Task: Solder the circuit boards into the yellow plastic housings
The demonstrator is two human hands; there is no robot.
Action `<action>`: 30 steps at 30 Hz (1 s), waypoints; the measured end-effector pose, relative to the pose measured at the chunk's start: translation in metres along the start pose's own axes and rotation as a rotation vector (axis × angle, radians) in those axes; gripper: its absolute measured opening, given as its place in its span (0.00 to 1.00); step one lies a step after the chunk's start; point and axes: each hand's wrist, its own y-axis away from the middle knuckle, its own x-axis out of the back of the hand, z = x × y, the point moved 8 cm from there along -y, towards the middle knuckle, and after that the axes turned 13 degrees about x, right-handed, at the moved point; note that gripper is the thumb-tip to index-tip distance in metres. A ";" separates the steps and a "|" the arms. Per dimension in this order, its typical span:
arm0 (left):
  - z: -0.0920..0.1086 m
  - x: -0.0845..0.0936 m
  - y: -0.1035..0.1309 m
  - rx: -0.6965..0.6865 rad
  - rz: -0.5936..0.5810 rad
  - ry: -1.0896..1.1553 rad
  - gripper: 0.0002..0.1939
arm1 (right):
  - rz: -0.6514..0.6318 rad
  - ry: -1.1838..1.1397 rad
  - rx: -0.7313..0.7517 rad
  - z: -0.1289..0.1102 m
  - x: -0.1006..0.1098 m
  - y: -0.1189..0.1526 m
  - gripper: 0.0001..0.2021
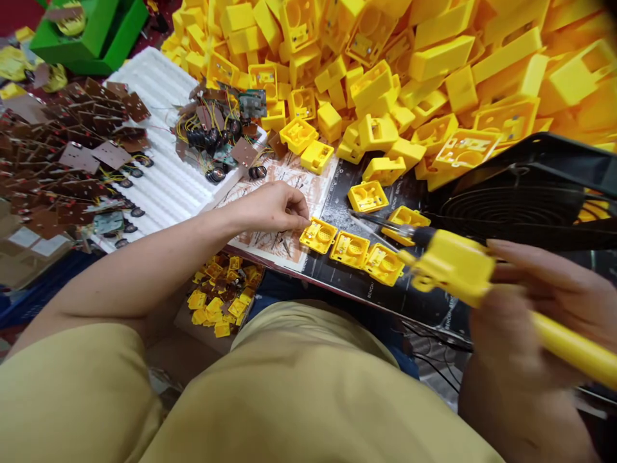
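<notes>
My right hand (540, 308), blurred by motion, grips a soldering iron (573, 350) with a yellow handle. Its metal tip points left over the bench. A yellow plastic case (456, 263) is held in the same fingers, against the iron. My left hand (277, 207) is closed in a pinch at the left edge of an open yellow case (318, 236); what lies between those fingertips, if anything, is hidden. This case stands first in a row with a second case (349, 249) and a third case (384, 263), their hollow sides up with small metal parts inside.
A big heap of yellow cases (376, 83) fills the back. Left lie brown circuit boards (72, 161), and wired small speakers (212, 138) on white foam (164, 173). A black fan (520, 199) stands right. Below the bench edge, a box holds yellow pieces (224, 299).
</notes>
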 end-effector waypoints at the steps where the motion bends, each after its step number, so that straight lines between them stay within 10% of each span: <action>1: 0.002 0.001 -0.001 0.009 -0.005 -0.020 0.03 | -0.018 -0.007 0.030 -0.005 -0.005 -0.001 0.23; 4: 0.009 0.002 -0.002 0.028 -0.004 -0.107 0.02 | -0.193 -0.036 0.171 -0.023 -0.024 -0.005 0.31; 9: 0.022 0.003 -0.001 -0.003 -0.004 -0.229 0.03 | -0.380 -0.005 0.286 -0.038 -0.041 -0.010 0.15; 30: 0.041 0.001 -0.006 -0.041 0.071 -0.541 0.04 | -0.529 -0.004 0.449 -0.056 -0.049 -0.018 0.11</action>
